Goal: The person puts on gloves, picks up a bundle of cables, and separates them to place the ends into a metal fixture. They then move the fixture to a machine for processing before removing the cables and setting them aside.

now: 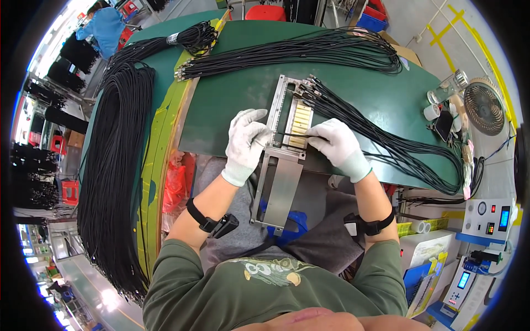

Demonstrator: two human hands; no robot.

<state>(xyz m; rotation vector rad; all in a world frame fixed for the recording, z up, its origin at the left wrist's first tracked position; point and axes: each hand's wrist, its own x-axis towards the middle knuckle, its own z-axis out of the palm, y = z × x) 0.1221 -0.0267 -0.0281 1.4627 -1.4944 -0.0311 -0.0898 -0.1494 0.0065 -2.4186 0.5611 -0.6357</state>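
Observation:
A metal fixture with a row of yellowish blocks stands at the front edge of the green table. Across it runs a thin black cable, stretched between my two white-gloved hands. On the left side of the fixture, my left hand pinches one end of the cable. My right hand closes its thumb and fingers on the cable just right of the blocks. Behind the fixture, a bundle of black cables has its metal-tipped ends near the fixture's far end and curves off to the right.
Another cable bundle lies along the far side of the green table. A thick hank of cables hangs at left beyond a yellow-green ledge. At right are a fan, a glass jar and control boxes.

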